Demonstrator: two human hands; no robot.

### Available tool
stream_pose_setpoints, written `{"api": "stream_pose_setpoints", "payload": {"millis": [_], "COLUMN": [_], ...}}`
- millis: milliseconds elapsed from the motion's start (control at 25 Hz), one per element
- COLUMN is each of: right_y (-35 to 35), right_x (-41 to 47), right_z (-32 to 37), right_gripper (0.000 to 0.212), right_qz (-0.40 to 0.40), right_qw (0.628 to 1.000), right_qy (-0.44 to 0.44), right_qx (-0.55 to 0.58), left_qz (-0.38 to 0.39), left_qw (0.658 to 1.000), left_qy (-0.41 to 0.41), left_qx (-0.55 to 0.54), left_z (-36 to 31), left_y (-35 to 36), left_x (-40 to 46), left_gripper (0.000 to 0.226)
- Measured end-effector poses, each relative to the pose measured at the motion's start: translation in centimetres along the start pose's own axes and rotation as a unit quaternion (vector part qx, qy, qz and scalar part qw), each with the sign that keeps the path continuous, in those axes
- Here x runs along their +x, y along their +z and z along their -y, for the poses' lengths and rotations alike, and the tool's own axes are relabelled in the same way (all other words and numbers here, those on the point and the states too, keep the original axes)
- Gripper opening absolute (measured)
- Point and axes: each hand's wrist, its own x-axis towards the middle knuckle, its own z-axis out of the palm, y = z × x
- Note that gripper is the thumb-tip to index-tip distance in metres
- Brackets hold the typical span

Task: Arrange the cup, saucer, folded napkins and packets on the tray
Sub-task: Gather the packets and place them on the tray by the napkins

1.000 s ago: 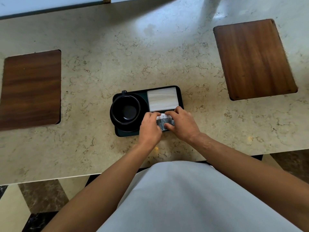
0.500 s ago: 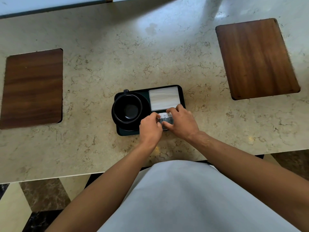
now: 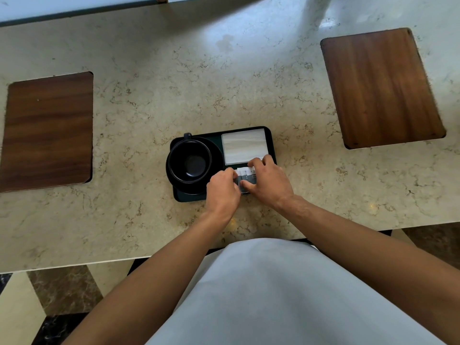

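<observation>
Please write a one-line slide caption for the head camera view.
Both hands, left and right, square up packets on a dark tray beside napkins and a black cup.

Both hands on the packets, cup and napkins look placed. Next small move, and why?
Probably square the packets against the near edge of the napkins, then let go. Both the left hand and right hand pinch them on the tray; cup already sits on its saucer.
</observation>
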Motion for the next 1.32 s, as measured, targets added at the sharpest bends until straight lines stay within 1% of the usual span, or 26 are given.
{"api": "stream_pose_setpoints", "payload": {"millis": [240,360,480,600,680,960,1200,1320], "right_y": [0.1,0.2,0.2,0.3,0.3,0.4,0.1,-0.1], "right_x": [0.2,0.2,-0.1,-0.2,-0.1,0.1,0.3,0.3], "right_z": [-0.3,-0.8,-1.5,-1.9,-2.0,-2.1,-2.6,-3.0], "right_gripper": [0.058,0.056,0.052,0.052,0.054,0.049,0.053,0.054], "right_qz": [0.007,0.015,0.004,-0.007,-0.004,-0.009,0.002,0.005], "right_qw": [1.0,0.999,0.998,0.997,0.997,0.998,0.997,0.996], "right_qy": [-0.002,-0.009,-0.016,-0.013,-0.006,0.008,0.006,0.007], "right_qx": [0.014,0.043,0.068,0.07,0.071,0.069,0.083,0.09], "left_qz": [0.009,0.001,-0.015,0.009,0.022,0.038,0.035,0.032], "left_qw": [0.999,0.997,0.993,0.984,0.983,0.985,0.98,0.979], "left_qy": [0.018,0.04,0.091,0.15,0.151,0.131,0.139,0.141], "left_qx": [0.035,0.058,0.078,0.098,0.102,0.107,0.136,0.141], "left_z": [-0.2,-0.3,0.0,0.1,0.1,0.5,0.7,0.8], "left_y": [-0.3,-0.6,-1.0,-1.0,-0.8,-0.1,0.2,0.3], "left_x": [-0.3,-0.8,-1.2,-1.3,-1.2,-0.8,-0.7,-1.0], "left_gripper": [0.012,0.017,0.02,0.023,0.025,0.027,0.027,0.031]}}
